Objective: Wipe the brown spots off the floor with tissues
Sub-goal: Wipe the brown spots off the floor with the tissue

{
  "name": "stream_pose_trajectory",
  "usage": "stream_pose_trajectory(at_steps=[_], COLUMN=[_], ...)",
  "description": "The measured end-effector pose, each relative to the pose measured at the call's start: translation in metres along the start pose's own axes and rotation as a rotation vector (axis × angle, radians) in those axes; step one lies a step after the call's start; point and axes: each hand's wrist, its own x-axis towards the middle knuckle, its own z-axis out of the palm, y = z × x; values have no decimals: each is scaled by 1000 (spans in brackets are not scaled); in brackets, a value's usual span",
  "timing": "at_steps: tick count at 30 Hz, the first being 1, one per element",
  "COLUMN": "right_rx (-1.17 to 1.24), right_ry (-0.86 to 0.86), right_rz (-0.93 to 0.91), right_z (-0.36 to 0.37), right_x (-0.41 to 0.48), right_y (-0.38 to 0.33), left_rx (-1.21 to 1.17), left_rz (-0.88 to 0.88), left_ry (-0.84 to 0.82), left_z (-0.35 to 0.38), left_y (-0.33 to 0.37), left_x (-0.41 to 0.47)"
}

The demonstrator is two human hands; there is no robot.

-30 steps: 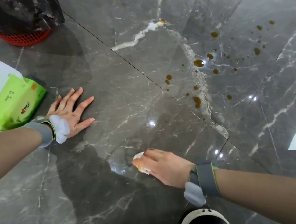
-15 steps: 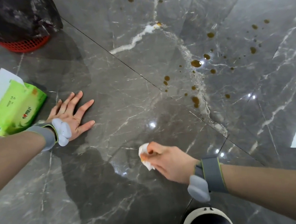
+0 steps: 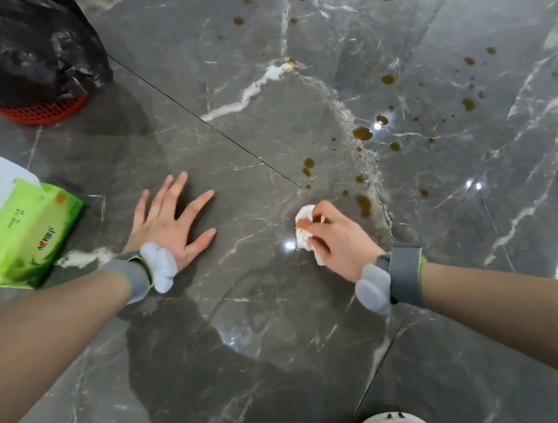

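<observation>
Crumpled stained tissue [image 3: 305,232] on the floor [image 3: 251,352], pinched in curled right hand [image 3: 337,239], brown spots [image 3: 362,133] near at 2 o'clock, left hand [image 3: 172,222] flat, fingers spread, at 9 o'clock, green tissue pack [image 3: 22,238] beyond, black-bagged red basket [image 3: 39,110] at 10 o'clock.

Brown spots [image 3: 362,133] speckle the glossy grey marble floor [image 3: 247,318]. A crumpled tissue [image 3: 306,239], white and stained brown, sits near the closest spots. A green tissue pack [image 3: 23,245] lies far left.
</observation>
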Motion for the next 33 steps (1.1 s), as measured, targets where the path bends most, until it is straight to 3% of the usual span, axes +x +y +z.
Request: stream_pose_trajectory(at_steps=[6,10,15,19,21,23,26,27,29,31,33], right_rx=[25,-14,25,96,88,19,-52,-69,-7,77,94], right_ry=[-37,91,231,156,81,109,221,234,194,57,-92], right_rz=[-162,-33,271,-25,-77,59,419,438,267,-11,-171], right_z=[2,-17,-25,-5,-12,-29,-49,-50,-39,-19,-7], right_x=[10,62,103,84,88,100,109,106,91,66,47], right_y=[11,45,63,35,39,61,96,94,70,33,16], left_rx=[-39,41,-2,-23,-25,-36,-42,-40,-30,-27,-23], left_rz=[17,20,33,20,18,20,28,28,21,17,18], left_ry=[0,24,47,57,53,54,57,57,58,62,62], left_z=[2,22,20,19,19,19,19,19,19,18,18], left_y=[49,52,50,52,50,51,53,53,53,52,53], left_x=[62,70,68,68,67,68,68,69,69,68,67])
